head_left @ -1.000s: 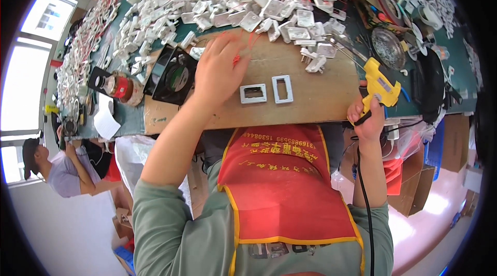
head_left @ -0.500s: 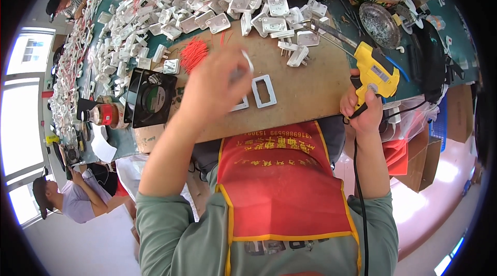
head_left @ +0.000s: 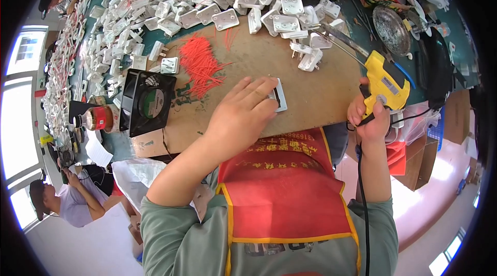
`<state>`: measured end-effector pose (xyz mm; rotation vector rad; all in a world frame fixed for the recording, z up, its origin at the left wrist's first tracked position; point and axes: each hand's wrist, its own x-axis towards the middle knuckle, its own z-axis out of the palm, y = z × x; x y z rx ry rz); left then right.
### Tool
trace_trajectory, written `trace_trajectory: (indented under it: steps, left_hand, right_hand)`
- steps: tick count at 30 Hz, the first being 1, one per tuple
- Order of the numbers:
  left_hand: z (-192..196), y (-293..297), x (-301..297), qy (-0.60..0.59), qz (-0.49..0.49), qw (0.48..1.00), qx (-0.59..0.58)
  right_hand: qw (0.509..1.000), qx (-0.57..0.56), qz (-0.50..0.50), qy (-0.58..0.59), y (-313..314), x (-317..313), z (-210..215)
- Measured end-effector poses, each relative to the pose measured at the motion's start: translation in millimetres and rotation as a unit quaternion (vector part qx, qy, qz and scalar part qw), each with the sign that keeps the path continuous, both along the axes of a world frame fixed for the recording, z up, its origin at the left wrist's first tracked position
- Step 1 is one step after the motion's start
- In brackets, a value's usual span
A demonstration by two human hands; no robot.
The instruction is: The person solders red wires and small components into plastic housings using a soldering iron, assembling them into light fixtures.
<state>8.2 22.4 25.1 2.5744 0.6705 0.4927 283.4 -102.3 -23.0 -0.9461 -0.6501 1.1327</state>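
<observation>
My left hand (head_left: 243, 113) is palm down on the brown work board (head_left: 316, 95). Its thumb and index finger close on a white rectangular frame (head_left: 281, 96) with a dark opening; the hand hides most of it. My right hand (head_left: 368, 115) is wrapped round the grip of a yellow soldering gun (head_left: 384, 82). The gun's long metal tip points up and left, toward several white plug housings (head_left: 310, 60) at the board's far side. To the left of the frame lies a loose pile of short red wires (head_left: 201, 66).
A large heap of white plastic housings (head_left: 228, 19) covers the table's far side. A black fan (head_left: 149, 102) and a jar (head_left: 101, 118) stand at left. A round metal dish (head_left: 392, 31) sits at far right. Two other people sit at left. A black cable (head_left: 362, 193) hangs past my right arm.
My left hand has come down from above the board and moved right onto the frame, uncovering the red wires. The right hand still holds the soldering gun, slightly farther right in view.
</observation>
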Motion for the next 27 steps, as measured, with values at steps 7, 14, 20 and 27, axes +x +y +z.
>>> trace_trajectory:
  steps: [7, 14, 20, 27]
  left_hand:
    - [0, 3, -5, -0.018, -0.004, 0.999, -0.033]
    - [43, 70, 11, -0.125, 0.228, 0.961, -0.090]
    - [39, 166, 41, -0.182, 0.372, 0.910, 0.028]
    - [30, 203, 58, -0.088, 0.446, 0.880, 0.134]
  right_hand:
    - [1.000, -0.007, -0.011, 0.025, -3, 2, 2]
    - [0.999, 0.016, -0.020, 0.045, 1, 0, 7]
    - [0.998, 0.025, -0.018, 0.053, 12, -1, -1]
    - [0.998, 0.012, -0.013, 0.055, 13, -3, 3]
